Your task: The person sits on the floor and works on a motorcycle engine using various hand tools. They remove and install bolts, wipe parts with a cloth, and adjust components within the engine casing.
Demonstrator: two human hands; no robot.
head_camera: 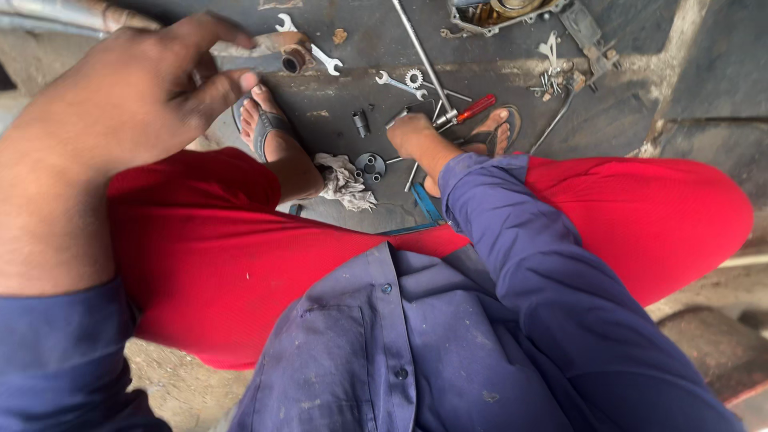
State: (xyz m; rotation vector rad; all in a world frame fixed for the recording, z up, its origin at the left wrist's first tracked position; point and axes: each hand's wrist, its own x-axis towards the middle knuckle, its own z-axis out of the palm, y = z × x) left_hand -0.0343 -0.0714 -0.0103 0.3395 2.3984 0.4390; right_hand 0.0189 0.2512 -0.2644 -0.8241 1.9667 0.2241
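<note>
While left hand hovers, right hand grips a tool.

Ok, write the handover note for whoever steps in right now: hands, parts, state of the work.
Left hand: raised near the camera, fingers loosely spread, holding nothing.
Right hand: down on the dark floor mat, reaching among the tools; grip hidden.
Just beyond it: red-handled screwdriver, long metal rod, small gear, combination spanner.
Beside it: round metal disc, crumpled rag, small dark cylinder.
Top right: opened engine part.
Parts lie loose and spread out; nothing looks reassembled.
</note>
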